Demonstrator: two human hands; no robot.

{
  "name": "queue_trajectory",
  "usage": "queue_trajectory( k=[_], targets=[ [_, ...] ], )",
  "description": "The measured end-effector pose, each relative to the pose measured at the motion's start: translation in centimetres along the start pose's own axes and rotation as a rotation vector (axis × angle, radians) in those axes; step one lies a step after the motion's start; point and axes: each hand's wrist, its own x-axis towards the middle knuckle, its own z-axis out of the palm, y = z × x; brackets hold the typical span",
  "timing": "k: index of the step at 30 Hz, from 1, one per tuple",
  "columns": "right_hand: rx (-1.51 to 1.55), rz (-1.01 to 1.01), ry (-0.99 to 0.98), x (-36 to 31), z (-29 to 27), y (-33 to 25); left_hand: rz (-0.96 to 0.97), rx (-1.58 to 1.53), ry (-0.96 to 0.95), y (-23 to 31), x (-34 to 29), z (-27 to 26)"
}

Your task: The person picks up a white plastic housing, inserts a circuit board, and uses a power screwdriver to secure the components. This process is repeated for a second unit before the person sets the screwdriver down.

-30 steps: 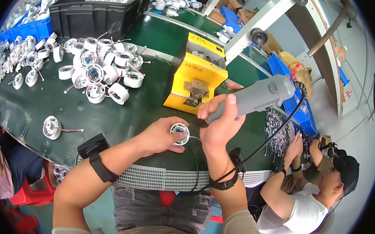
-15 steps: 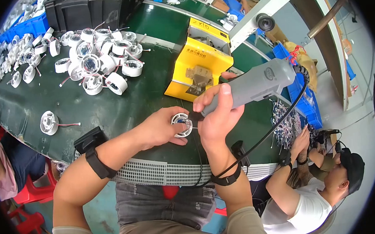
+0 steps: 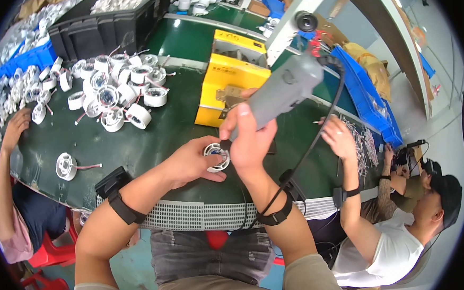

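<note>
My left hand [image 3: 186, 159] grips a small white round housing [image 3: 223, 165] just above the green table, its thumb laid over the open side. In my right hand [image 3: 249, 144] is a grey electric screwdriver [image 3: 287, 91], slanted with its cable end up and to the right. Its dark nose [image 3: 225, 145] is at the housing's upper right edge; whether the bit touches a screw cannot be made out. Beyond my hands stands a yellow screw feeder box [image 3: 232, 68] with a metal block on its front. A single white round housing [image 3: 65, 167] with thin wires lies at the left.
Many wired white housings [image 3: 108, 95] are heaped at the far left, before a black crate [image 3: 105, 33]. At the right are wire bundles [image 3: 367, 147] and a blue tray [image 3: 364, 94]. A co-worker's hand [image 3: 340, 138] reaches in there; another person's hand [image 3: 18, 126] is at the left.
The screwdriver and both my hands have shifted slightly left in the picture. A person's hand has come in at the far left, and the right co-worker's arm has reached farther over the table.
</note>
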Motion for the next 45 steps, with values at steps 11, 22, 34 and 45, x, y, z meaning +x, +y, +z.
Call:
queue_trajectory(
  k=[11, 22, 34, 45],
  targets=[
    [0.056, -0.012, -0.034, 0.1, -0.7, 0.3, 0.003, -0.019, -0.003, 0.4, -0.2, 0.1],
    [0.076, -0.034, -0.086, 0.3, -0.8, 0.8, 0.01, -0.018, 0.0, 0.1, 0.0, -0.1],
    [0.041, -0.009, -0.165, 0.2, -1.0, 0.9, 0.018, 0.008, 0.007, -0.3, 0.4, -0.1],
    [-0.34, -0.208, 0.175, 4.4, -8.2, 0.9, 0.753, 1.132, 1.347, 5.5, -3.8, -5.3]
  ],
)
